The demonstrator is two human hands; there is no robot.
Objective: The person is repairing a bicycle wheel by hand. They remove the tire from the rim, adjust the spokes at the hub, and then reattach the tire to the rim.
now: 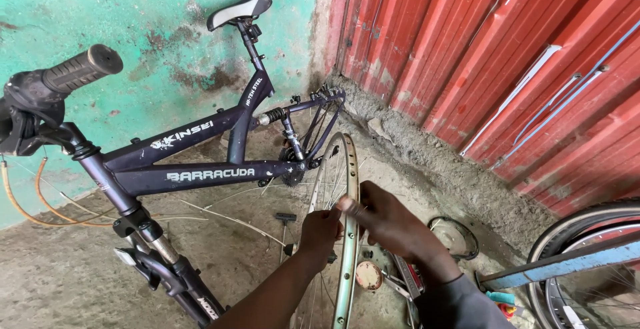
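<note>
Two hands pinch the bare wheel rim (pixel 349 189) (it stands upright beside the dark bicycle frame (pixel 200 169)): left hand (pixel 320 230), right hand (pixel 390 222). If they let go, it may tip onto the floor.

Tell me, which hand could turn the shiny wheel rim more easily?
Probably the left. The left hand pinches the bare wheel rim at its edge, beside the spokes, so it might push the rim round. The right hand lies over the rim's other side, fingertips meeting the left.
</note>
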